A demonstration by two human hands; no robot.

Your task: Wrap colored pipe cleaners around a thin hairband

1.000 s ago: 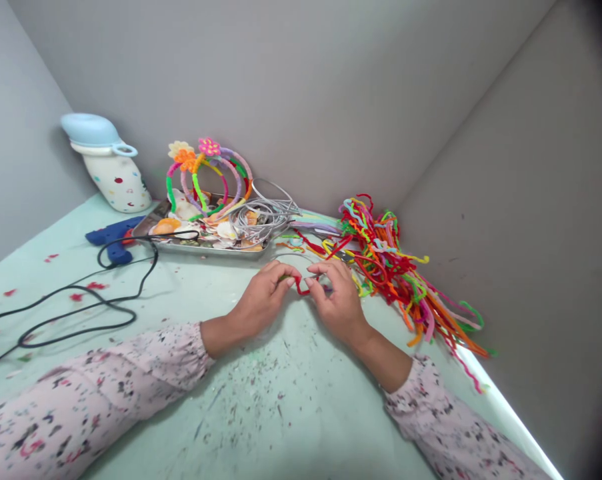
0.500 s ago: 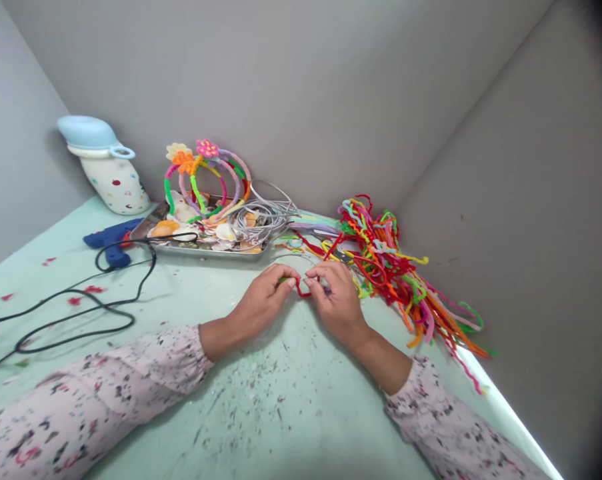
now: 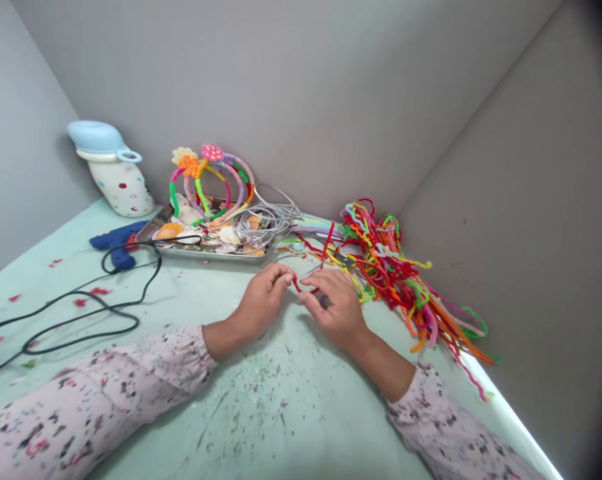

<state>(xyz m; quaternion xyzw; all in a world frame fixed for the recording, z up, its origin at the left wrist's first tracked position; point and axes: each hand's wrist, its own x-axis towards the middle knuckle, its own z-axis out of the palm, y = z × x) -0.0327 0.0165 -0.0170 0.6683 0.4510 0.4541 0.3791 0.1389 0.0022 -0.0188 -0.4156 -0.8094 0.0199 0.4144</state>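
L hand point(image 3: 262, 301): thumb & index are pinching the red strip point(image 3: 295, 283); tips are closing on it, gap nil. R hand point(image 3: 337, 308): thumb & index are curling w/ a narrow gap betw. tips, the strip passing there; whether they're gripping it, can't tell.

Strip is sitting betw. both hands, above the table point(image 3: 261, 413). Not lying straight: short section is running from L fingertips toward 5 o'clock, then bending to R hand. A red end is standing out beyond R fingers, long axis pointing betw. 12 & 1; its join w/ the lower section is hiding behind the fingers. A thin grey wire point(image 3: 311, 272) is showing just beyond the fingertips.

Surroundings, clocked from the hands: tray point(image 3: 211, 255) is sitting at 10, bearing shells point(image 3: 171, 231), flowered hoops point(image 3: 199, 190) & a silver coil point(image 3: 268, 223). Glue gun point(image 3: 122, 236) is lying betw. 9 & 10, just beside the tray, cord point(image 3: 155, 272) looping toward 9. Bottle point(image 3: 118, 177) is standing farther out at 10. Multicol. bundle point(image 3: 388, 267) is spreading from 2 to 3.
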